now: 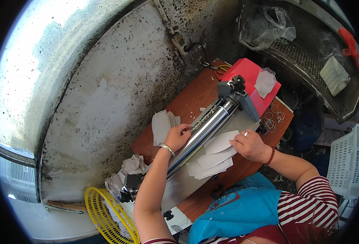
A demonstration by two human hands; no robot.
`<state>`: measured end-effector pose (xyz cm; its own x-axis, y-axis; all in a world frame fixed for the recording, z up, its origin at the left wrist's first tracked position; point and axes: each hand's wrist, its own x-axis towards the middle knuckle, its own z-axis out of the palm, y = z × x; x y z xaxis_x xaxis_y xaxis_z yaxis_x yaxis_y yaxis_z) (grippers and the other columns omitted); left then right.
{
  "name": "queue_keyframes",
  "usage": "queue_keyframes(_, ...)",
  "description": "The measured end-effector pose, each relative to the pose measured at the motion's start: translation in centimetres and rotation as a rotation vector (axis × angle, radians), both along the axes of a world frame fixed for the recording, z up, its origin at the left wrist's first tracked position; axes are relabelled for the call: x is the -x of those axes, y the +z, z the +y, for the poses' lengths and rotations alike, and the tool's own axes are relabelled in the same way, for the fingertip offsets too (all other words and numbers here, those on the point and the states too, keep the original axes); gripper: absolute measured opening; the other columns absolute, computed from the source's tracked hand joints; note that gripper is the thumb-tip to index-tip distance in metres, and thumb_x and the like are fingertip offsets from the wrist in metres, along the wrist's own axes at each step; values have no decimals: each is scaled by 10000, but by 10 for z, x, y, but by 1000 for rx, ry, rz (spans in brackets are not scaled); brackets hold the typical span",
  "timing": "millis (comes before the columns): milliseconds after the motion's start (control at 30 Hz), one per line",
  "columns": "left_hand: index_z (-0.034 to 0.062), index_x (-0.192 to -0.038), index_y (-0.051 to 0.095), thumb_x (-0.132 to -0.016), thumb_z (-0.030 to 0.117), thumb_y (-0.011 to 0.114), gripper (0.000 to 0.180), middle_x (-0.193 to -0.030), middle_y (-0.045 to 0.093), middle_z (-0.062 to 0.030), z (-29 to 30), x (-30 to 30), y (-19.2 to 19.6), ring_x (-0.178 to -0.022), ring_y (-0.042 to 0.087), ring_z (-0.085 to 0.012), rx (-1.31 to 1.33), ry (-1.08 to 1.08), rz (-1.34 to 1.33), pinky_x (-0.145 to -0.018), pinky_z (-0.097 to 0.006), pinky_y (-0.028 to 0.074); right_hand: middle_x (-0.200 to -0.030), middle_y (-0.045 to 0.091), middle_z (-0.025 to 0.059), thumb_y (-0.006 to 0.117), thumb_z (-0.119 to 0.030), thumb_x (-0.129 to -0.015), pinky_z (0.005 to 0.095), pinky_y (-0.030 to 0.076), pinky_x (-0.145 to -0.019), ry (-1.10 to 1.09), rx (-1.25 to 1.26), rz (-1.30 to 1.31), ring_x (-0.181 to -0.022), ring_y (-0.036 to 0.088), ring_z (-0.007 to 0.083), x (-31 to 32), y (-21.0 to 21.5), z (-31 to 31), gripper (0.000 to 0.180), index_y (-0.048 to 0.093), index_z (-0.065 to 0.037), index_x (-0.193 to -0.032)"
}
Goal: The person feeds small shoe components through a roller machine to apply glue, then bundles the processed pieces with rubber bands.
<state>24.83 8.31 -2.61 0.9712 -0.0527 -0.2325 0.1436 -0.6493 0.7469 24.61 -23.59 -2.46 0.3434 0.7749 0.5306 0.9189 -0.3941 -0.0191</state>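
A grey roller machine (206,130) with shiny steel rollers lies across a reddish-brown wooden table (195,95). My left hand (177,137), with a metal bracelet at the wrist, reaches over the rollers and pinches a white paper piece at their far side. My right hand (248,144), wearing a ring and a red bead bracelet, presses on a loose stack of white paper pieces (214,156) on the machine's grey feed plate. Another pile of white papers (162,126) rests on the table beyond the rollers.
A red box (250,73) with a small plastic bag (265,80) sits at the table's far end, rubber bands (274,120) beside it. A yellow mesh basket (106,213) and crumpled papers (126,171) are at lower left. A white crate (348,162) stands right. A stained wall is left.
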Motion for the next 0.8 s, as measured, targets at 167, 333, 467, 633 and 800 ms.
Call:
queue_keyframes(167,15,-1104,651,-849,207,609,322,-962,684,-119,0,-14,-15,-793,621,-188,-98,-31,8,-760,-309,502,-785,564,22,624,-79,-700,311,440,-660,29,41,53,-691,554,170,-3,5,24,197,642,-67,-896)
queue_keyframes(333,11,-1046,667,-819,183,656,285,-880,674,-78,5,-33,-19,-711,606,-141,-10,29,200,-670,-281,502,-829,578,9,669,-119,-730,317,442,-691,81,25,194,-744,576,181,-6,8,26,202,639,-92,-928)
queue_keyframes(467,-1,-912,667,-756,96,676,184,-803,665,-76,30,-41,-27,-717,616,-142,120,264,63,-679,-295,501,-865,583,12,700,-183,-774,334,451,-758,232,-44,383,-817,590,205,2,12,18,194,634,-110,-941)
queue_keyframes(633,29,-886,655,-739,62,653,151,-796,644,-61,86,-38,-11,-736,609,-163,52,493,-314,-670,-322,489,-895,594,16,719,-189,-764,338,461,-764,251,-24,362,-820,593,202,3,4,15,213,631,-104,-939)
queue_keyframes(800,91,-842,634,-692,43,639,159,-819,606,-99,93,-18,-3,-796,593,-319,-618,386,-646,-704,-428,486,-850,572,16,648,-157,-756,321,475,-712,202,-53,206,-749,591,190,3,-4,14,122,620,-115,-868)
